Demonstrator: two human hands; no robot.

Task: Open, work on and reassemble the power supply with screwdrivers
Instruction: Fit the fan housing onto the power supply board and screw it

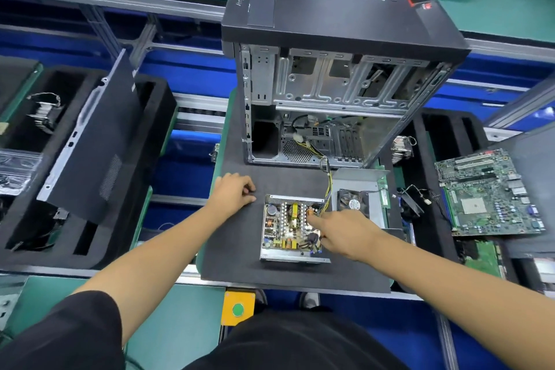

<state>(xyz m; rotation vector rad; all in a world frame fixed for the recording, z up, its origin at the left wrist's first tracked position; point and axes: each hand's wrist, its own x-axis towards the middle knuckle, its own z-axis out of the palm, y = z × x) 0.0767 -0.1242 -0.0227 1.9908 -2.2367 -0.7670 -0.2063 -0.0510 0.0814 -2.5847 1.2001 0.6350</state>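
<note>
I count one power supply (292, 228), lid off, lying on the dark mat (234, 249) in front of one open computer case (330, 84), with its cover and fan (357, 198) just to its right and one motherboard (486, 192) farther right. My two hands are down: the left hand (232, 192) rests on the mat with fingers curled, and I can't tell whether it holds anything, while the right hand (345, 231) reaches into the supply, forefinger out, other fingers tucked. I cannot make out any screwdriver, and the trays at both edges are cut off.
</note>
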